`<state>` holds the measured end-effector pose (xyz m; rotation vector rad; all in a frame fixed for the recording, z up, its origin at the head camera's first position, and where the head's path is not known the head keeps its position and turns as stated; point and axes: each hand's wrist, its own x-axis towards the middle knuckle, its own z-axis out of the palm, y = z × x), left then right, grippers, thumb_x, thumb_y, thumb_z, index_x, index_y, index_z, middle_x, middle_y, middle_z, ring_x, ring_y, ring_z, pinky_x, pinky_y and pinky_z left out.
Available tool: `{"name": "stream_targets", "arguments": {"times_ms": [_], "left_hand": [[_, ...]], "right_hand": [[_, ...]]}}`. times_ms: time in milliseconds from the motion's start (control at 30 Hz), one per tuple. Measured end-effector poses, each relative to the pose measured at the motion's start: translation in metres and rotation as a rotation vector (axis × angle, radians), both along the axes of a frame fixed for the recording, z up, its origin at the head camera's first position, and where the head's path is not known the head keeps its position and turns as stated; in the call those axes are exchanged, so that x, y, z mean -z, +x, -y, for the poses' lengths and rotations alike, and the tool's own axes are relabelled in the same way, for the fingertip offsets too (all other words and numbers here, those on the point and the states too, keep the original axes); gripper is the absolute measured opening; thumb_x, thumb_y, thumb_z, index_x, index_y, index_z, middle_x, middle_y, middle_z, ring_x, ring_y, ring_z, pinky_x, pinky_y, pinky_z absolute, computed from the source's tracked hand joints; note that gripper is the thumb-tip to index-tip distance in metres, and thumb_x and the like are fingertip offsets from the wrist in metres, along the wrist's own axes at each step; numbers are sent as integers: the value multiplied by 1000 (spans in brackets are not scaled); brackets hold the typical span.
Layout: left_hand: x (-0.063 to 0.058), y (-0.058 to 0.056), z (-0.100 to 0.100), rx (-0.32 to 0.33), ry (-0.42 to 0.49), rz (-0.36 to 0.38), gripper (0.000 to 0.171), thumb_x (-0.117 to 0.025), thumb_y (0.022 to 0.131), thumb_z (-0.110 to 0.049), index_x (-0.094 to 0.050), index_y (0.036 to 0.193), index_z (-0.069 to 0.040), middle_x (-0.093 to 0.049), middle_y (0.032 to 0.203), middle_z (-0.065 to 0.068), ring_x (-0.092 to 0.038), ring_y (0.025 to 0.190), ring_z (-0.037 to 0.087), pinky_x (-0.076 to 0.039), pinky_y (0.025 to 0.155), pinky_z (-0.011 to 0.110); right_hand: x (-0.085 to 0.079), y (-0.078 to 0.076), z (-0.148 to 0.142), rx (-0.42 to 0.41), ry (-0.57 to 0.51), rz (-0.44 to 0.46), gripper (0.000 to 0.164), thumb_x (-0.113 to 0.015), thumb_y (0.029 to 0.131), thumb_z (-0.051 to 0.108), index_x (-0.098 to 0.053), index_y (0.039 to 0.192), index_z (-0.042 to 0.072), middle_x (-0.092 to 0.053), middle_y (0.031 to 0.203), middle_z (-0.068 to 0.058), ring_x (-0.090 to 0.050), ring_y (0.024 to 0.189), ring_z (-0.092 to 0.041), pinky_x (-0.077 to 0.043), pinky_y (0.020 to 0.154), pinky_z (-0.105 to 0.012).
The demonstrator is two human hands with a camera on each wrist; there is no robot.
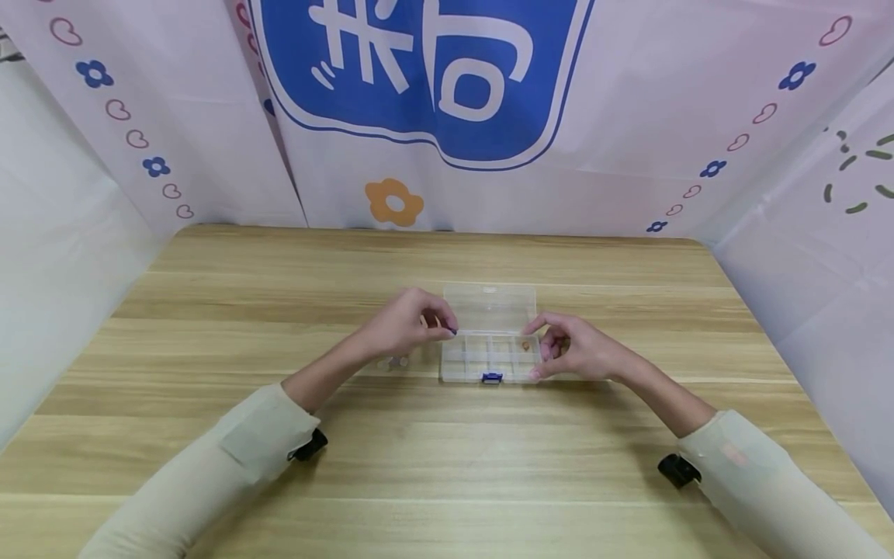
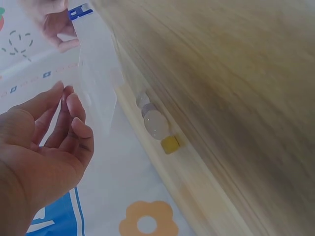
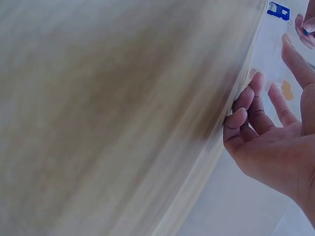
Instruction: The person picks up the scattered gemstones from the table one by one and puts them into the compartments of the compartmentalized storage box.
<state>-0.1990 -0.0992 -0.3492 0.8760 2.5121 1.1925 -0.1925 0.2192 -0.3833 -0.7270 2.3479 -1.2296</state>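
A clear plastic compartment box [image 1: 478, 368] stands on the table, its transparent lid [image 1: 489, 307] swung back and a blue clasp [image 1: 492, 378] at its front. At the box's back left corner, my left hand [image 1: 412, 322] pinches a small dark blue bead [image 1: 452, 331] between thumb and fingertips. That bead [image 3: 306, 32] also shows in the right wrist view; the fingers hide it in the left wrist view. My right hand [image 1: 580, 348] grips the right end of the box, thumb at the front corner, index finger at the back. One orange-brown bead [image 1: 526, 346] lies in the back right compartment.
Left of the box, under my left wrist, lie a few small pieces [image 1: 394, 362]. The left wrist view shows them as clear, rounded beads [image 2: 156, 124] and a yellow cube [image 2: 170, 144]. A printed cloth [image 1: 628, 155] hangs behind the wooden table [image 1: 447, 466].
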Motion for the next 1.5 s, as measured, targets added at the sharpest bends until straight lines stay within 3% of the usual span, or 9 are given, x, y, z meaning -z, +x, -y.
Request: {"name": "stream_targets", "arguments": {"times_ms": [367,600,833,1500], "left_hand": [[2,-3,-9,14,6,2,4,-75,94,0,-76,91,-3,-75,87,7,-66,79,15,-56,72,28],[3,-3,-15,18,-1,18,4,-74,96,-3,-76,92,-2,-75,89,11,-69,82,22,-55,71,28],[2,-3,-22,23,-5,13,5,-74,95,-3,-75,90,-5,-71,83,1,-63,77,13,-53,68,26],[6,-7,-41,86,17,-16,3,-73,95,-1,-76,94,0,-74,85,5,-65,75,13,-54,69,23]], "right_hand": [[0,0,0,-1,4,-5,55,-87,82,4,-59,128,-6,-63,83,-6,-57,76,-18,-50,70,-26],[0,0,0,0,10,-13,54,-87,82,4,-59,127,-6,-63,82,-6,-57,75,-18,-50,70,-26],[0,-1,0,-2,9,-10,53,-87,83,4,-59,127,-5,-63,82,-6,-57,75,-19,-50,69,-26],[1,-1,0,-2,-3,-2,55,-87,82,3,-59,128,-6,-63,81,-7,-57,74,-18,-49,68,-25]]}}
